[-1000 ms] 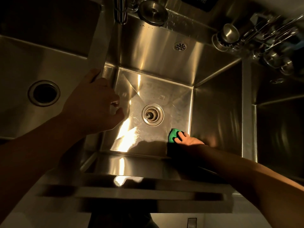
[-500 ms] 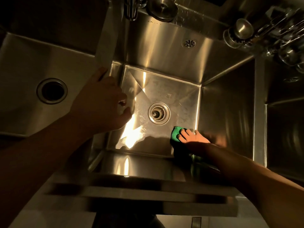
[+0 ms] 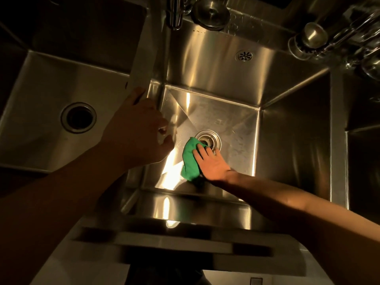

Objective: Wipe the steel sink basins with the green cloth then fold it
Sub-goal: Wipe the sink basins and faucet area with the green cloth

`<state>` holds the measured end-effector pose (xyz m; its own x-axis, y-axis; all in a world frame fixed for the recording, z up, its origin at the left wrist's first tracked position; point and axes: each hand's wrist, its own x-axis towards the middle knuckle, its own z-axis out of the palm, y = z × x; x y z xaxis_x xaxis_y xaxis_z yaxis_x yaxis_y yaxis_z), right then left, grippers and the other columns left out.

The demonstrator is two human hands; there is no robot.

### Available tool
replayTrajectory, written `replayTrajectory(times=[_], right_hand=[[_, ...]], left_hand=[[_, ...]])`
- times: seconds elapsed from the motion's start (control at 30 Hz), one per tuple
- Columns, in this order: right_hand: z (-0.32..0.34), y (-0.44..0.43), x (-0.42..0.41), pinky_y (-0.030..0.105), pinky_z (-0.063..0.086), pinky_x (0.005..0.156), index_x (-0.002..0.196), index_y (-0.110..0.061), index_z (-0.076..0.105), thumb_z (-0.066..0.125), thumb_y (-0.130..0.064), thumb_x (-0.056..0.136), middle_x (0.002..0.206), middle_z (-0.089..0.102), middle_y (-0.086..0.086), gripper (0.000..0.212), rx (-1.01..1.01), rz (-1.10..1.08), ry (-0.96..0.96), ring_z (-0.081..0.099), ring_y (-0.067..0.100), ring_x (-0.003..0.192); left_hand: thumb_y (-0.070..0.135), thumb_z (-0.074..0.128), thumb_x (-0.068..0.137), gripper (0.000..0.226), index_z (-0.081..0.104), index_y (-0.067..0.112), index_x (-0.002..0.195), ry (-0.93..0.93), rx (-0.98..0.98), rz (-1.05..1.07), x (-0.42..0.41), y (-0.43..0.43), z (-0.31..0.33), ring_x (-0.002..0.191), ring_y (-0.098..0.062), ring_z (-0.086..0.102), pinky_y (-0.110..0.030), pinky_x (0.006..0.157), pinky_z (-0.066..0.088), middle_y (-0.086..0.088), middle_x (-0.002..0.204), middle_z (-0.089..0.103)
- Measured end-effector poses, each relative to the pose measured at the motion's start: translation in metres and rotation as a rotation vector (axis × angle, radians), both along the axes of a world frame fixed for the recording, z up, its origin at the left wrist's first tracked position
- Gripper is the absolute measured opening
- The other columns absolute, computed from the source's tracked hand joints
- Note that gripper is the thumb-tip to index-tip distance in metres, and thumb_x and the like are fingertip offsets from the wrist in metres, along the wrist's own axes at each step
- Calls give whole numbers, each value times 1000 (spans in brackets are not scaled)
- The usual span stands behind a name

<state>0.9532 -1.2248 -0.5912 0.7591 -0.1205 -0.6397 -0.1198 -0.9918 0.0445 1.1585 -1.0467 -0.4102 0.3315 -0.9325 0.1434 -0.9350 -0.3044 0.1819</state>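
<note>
Cloth first: we see the green cloth bunched on the floor of the middle basin, at frame centre, its upper edge overlapping the drain. Our right hand presses it with straight, spread fingers. Our left hand, loosely curled and holding nothing, has its thumb against the divider, left of centre.

Crumpled green cloth on steel middle basin floor, touching the drain

The middle basin floor lies open toward the frame's upper right. The drain, green cloth and right hand fill its centre. The left hand covers the divider at centre left, and a faucet overhangs at the top.
</note>
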Motion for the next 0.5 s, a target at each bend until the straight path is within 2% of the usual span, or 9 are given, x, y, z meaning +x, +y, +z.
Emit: replayTrajectory(times=[0.13, 0.2, 0.23, 0.3, 0.37, 0.43, 0.5], right_hand=[[-4, 38, 20, 61, 27, 114, 159, -4, 8, 61, -63, 86, 163, 12, 25, 107, 3, -157, -27, 28, 46, 141], [-2, 59, 35, 60, 28, 113, 158, -3, 16, 60, -64, 86, 161, 15, 26, 104, -21, -183, -51, 28, 46, 139], [0, 67, 44, 60, 28, 113, 158, -5, 19, 57, -63, 89, 160, 16, 27, 97, -35, -163, -39, 26, 47, 140], [2, 80, 60, 60, 25, 115, 160, -9, 11, 49, -54, 97, 163, 11, 26, 87, -33, -121, -36, 19, 48, 145], [7, 94, 72, 59, 26, 114, 160, -9, 5, 55, -55, 93, 164, 7, 23, 95, 38, -184, -68, 19, 45, 146], [11, 110, 77, 58, 27, 114, 160, -9, 6, 63, -56, 88, 164, 8, 22, 102, 113, -287, -80, 20, 43, 146], [9, 123, 77, 57, 25, 115, 160, -8, 6, 55, -47, 97, 165, 6, 22, 89, 111, -341, -86, 16, 45, 148]], left_hand=[[50, 47, 86, 43, 74, 20, 70, -9, 25, 3, 1, 2, -2, 89, -25, 63, -51, 122, 19, 3, 65, 65], [49, 47, 86, 42, 72, 21, 67, -24, 32, -4, 0, 1, -4, 88, -25, 62, -52, 122, 20, 3, 63, 63], [49, 47, 86, 42, 71, 22, 65, -26, 35, -4, 1, 1, -4, 88, -25, 62, -51, 122, 19, 4, 62, 62], [52, 48, 85, 41, 69, 24, 64, -14, 38, 0, 2, 0, -4, 89, -23, 61, -48, 124, 16, 6, 60, 59], [53, 50, 83, 37, 68, 27, 64, 5, 41, 11, 3, 0, -3, 90, -19, 61, -47, 124, 15, 9, 62, 58], [53, 52, 83, 34, 68, 29, 65, 23, 50, 17, 3, 2, -2, 90, -17, 60, -48, 124, 17, 9, 63, 58], [52, 54, 82, 32, 68, 28, 66, 40, 49, 21, 2, 2, 0, 90, -17, 60, -48, 124, 16, 8, 63, 58]])
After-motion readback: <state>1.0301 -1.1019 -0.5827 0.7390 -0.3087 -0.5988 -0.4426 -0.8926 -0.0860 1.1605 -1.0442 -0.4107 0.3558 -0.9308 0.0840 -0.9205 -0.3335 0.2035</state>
